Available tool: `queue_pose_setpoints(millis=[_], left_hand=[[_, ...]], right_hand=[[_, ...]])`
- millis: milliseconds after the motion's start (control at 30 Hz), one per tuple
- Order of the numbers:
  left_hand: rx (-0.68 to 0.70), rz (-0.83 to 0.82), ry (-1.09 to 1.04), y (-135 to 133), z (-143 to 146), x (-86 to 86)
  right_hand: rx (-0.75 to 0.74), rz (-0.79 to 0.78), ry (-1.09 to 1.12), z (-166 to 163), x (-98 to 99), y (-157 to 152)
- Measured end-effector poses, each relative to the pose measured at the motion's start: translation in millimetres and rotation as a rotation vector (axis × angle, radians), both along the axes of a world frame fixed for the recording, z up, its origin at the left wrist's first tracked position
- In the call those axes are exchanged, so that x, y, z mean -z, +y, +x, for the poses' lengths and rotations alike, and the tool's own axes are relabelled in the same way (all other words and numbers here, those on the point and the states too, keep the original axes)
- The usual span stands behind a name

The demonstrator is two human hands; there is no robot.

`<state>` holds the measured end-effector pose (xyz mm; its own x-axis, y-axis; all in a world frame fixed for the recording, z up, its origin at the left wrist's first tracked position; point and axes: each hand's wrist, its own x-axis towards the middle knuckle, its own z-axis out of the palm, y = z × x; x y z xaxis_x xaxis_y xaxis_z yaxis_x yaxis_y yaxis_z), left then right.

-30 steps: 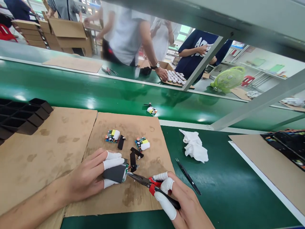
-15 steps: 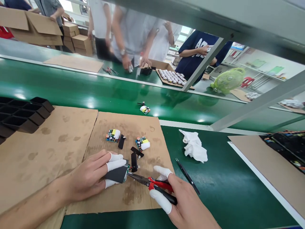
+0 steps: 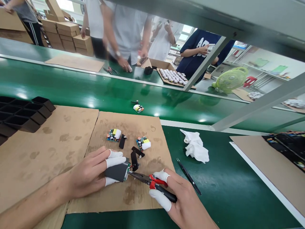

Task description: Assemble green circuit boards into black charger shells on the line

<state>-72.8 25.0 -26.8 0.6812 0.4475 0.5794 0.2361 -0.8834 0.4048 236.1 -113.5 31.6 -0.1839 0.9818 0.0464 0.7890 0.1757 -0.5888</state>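
- While the left hand (image 3: 89, 170) clasps the dark case (image 3: 116, 171) between covered fingers and thumb, the right hand (image 3: 183, 197) grips the pliers (image 3: 152, 183) by their handles.
- The case lies under the left fingers, that hand being nearer; its open end faces right, toward the pliers, whose long axis slants up-left to that end.
- Whether the plier tips pinch anything is too small to tell; the left fingers cover part of the case.
- Just beyond, a black piece (image 3: 134, 160) lies on the cardboard (image 3: 147, 124).
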Motion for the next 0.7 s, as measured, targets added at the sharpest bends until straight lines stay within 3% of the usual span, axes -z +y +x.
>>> queue_pose_setpoints(millis=[167,267,400,600,700], left_hand=[[-0.047,0.045,-0.072,11.7,-2.0,-13.7],[-0.038,0.040,-0.094,12.8,0.2,-18.1],[-0.021,-0.003,-0.117,8.9,3.8,-15.6],[-0.011,-0.008,-0.108,6.4,5.7,-12.6],[-0.008,-0.034,-0.109,5.0,6.6,-11.3]], right_hand=[[0.064,0.070,0.017,18.7,-5.9,-3.8],[0.092,0.013,-0.008,30.5,-7.2,-7.4],[0.096,-0.069,-0.077,37.0,-1.9,-11.4],[0.068,0.072,-0.247,38.2,-1.7,-10.8],[0.070,0.020,-0.286,42.4,-0.6,-10.8]])
